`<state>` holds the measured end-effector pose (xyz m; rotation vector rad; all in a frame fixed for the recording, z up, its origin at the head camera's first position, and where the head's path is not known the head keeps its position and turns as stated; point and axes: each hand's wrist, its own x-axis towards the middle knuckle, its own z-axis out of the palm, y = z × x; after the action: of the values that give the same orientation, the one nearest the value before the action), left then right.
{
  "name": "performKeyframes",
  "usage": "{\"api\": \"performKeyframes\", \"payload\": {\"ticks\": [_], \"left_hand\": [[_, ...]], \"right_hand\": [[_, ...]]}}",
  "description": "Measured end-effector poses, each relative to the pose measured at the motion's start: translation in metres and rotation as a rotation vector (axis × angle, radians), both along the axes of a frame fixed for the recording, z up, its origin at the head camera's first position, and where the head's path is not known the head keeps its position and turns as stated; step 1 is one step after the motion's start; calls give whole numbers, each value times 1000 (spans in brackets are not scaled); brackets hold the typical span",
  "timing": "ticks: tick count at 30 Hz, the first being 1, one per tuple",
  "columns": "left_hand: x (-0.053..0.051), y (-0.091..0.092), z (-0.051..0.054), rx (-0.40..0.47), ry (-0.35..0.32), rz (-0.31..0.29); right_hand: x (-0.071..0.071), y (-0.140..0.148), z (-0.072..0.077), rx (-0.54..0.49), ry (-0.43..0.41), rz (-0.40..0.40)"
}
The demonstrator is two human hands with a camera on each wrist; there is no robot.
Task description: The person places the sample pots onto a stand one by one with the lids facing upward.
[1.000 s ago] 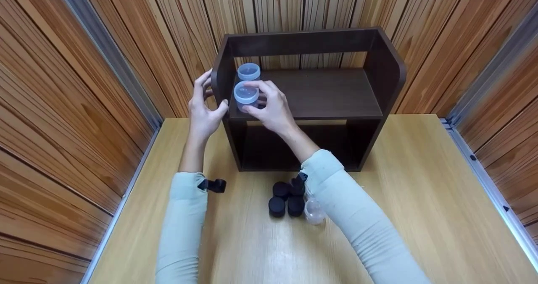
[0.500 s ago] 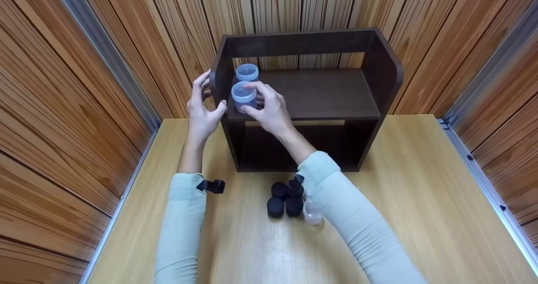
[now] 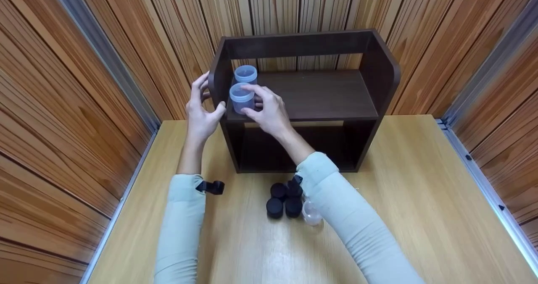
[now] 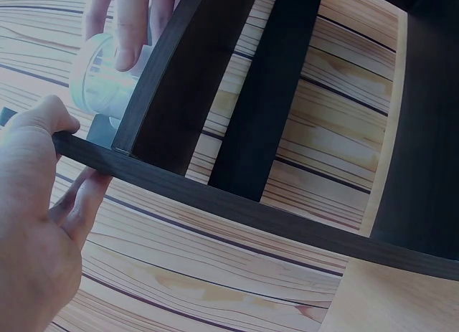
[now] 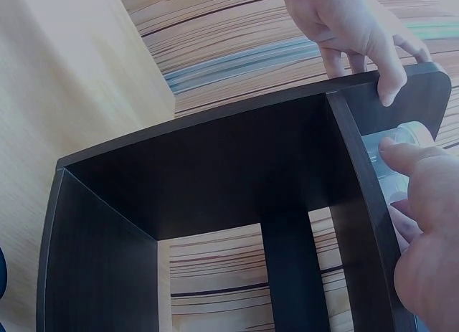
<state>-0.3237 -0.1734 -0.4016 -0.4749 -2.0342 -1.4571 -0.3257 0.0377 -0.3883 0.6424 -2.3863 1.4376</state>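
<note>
On the upper board of a dark brown shelf unit (image 3: 311, 95), two clear plastic jars without lids stand one behind the other at the left end. My right hand (image 3: 271, 111) holds the front jar (image 3: 242, 101), thumb in front and index finger at its rim. The rear jar (image 3: 246, 74) is partly hidden behind it. With the thumb inside and the fingers outside, my left hand (image 3: 201, 114) grips the unit's left side panel (image 3: 218, 74). The left wrist view also shows the held jar (image 4: 107, 77) under the right fingertips, beside the panel edge.
Several black round lids or jars (image 3: 275, 207) stand clustered on the wooden table (image 3: 235, 242) before the unit. Another clear jar (image 3: 311, 213) sits beside them, close to my right sleeve. Wood-patterned walls (image 3: 80, 86) enclose the table on the back and sides.
The front jar has shifted slightly left and now stands more in line with the rear one. My left hand stays on the panel. The head view has drifted a little.
</note>
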Motion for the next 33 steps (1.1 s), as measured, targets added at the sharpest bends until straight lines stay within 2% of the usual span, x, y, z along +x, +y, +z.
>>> {"api": "performKeyframes", "payload": {"ticks": [13, 25, 33], "left_hand": [[0, -1, -1, -7, -17, 3], [1, -1, -1, -4, -29, 9], [0, 0, 0, -4, -10, 9]], "right_hand": [[0, 1, -2, -7, 5, 9], [2, 3, -1, -78, 11, 57], [4, 7, 2, -138, -4, 44]]}}
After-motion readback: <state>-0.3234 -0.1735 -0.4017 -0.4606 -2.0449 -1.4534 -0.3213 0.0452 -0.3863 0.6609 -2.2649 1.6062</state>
